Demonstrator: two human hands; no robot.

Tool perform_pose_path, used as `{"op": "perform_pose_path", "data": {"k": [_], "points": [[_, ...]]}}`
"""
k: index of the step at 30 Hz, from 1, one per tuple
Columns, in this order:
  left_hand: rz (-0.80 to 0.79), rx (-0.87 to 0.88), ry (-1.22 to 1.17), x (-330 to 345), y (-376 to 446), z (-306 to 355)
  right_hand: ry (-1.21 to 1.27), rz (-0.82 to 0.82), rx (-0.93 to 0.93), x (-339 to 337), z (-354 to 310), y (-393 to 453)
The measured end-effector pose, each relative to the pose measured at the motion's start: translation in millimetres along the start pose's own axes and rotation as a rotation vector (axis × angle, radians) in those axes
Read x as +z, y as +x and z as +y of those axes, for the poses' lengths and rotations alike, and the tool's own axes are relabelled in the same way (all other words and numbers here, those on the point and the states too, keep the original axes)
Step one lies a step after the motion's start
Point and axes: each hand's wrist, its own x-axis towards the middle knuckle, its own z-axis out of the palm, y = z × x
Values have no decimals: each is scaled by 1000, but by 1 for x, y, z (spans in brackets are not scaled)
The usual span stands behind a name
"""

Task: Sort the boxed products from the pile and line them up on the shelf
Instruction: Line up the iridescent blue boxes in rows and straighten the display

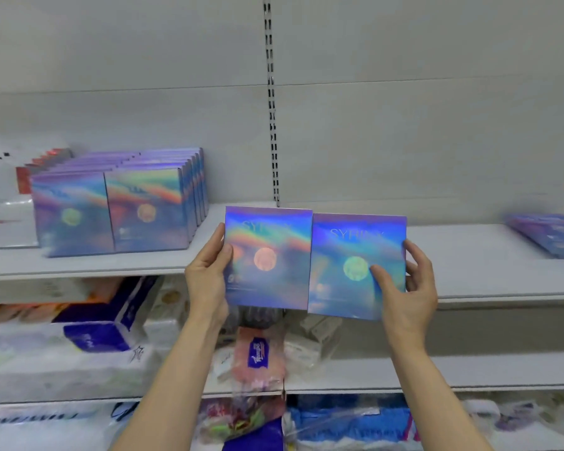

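Above the front lip of the shelf (489,281), the left hand (209,275) pinches the left box (267,255) by its outer edge and the right hand (407,288) clasps the right box (355,265) the same way, both boxes upright, edges touching, well right of the standing rows (118,206). Such edge-only holds on glossy cartons risk slippage or tipping as they are set down. Motion blur obscures the flat boxes (547,234) at far right, and the fingers behind both cartons are hidden.
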Motion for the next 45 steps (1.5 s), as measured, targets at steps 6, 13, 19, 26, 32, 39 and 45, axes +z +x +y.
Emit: {"op": "perform_pose_path", "data": {"k": [6, 13, 19, 26, 32, 39, 45], "points": [[86, 47, -17, -57, 5, 32, 27, -80, 14, 46, -9, -39], [235, 43, -71, -110, 7, 58, 61, -238, -3, 96, -15, -59], [273, 72, -43, -163, 11, 76, 73, -307, 6, 138, -16, -93], [275, 72, 15, -225, 60, 108, 86, -294, -24, 204, -23, -129], [235, 96, 46, -284, 128, 134, 97, -193, 6, 252, -14, -167], [188, 137, 19, -303, 206, 128, 80, -94, -1, 285, -12, -190], [130, 433, 630, -295, 215, 112, 73, -61, -44, 321, -16, -188]]}}
